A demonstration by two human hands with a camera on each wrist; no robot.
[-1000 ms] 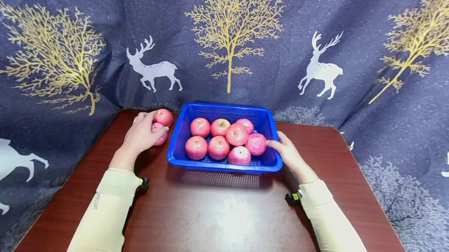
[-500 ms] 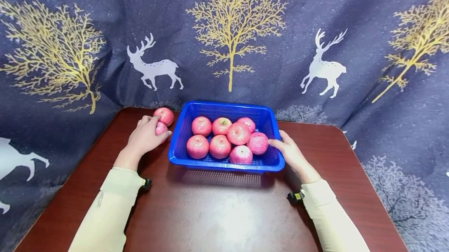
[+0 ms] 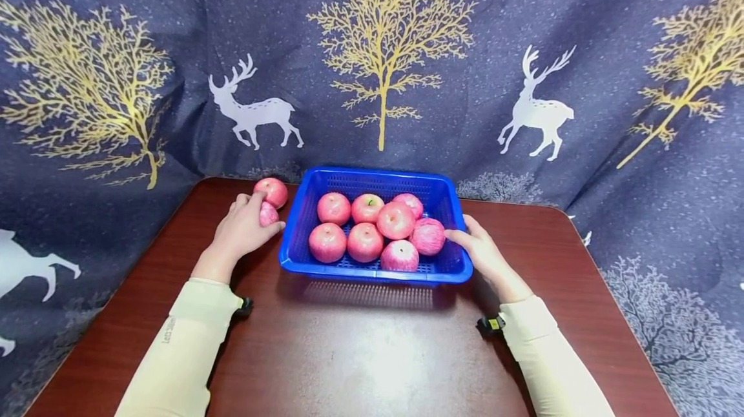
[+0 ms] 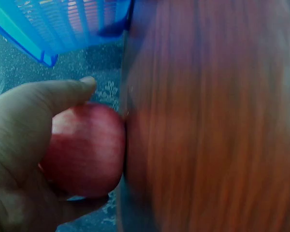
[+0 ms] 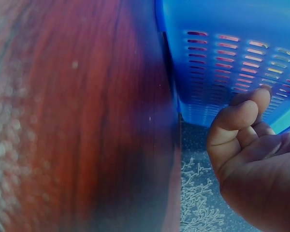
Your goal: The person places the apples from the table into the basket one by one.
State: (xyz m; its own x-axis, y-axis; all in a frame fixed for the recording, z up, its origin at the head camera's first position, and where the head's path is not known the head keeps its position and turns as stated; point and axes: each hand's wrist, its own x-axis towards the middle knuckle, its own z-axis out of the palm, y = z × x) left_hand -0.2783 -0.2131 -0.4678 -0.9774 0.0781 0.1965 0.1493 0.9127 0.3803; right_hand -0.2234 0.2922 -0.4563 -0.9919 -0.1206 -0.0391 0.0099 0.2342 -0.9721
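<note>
My left hand [image 3: 238, 233] is curled round a red apple [image 4: 89, 150] left of the basket, its thumb along one side and fingers on the other. The apple sits against the tabletop and is partly covered by the hand in the head view. Just behind it is a second red apple [image 3: 271, 192]. A blue plastic basket [image 3: 372, 275] holds several red apples, one of them, an apple [image 3: 396, 220], resting on top of others. My right hand [image 3: 482, 252] grips the basket's right rim, thumb over the inside, bent fingers against the slotted outer wall [image 5: 222, 53].
The basket stands towards the back of a dark red-brown wooden table [image 3: 349, 352]. Behind the table hangs a dark blue cloth [image 3: 407, 126] printed with gold trees and white deer. Light from above glares off the tabletop near the front.
My left hand has shifted slightly right and its thumb has come nearer the basket, covering more of the apple. The right hand keeps its grip on the basket rim.
</note>
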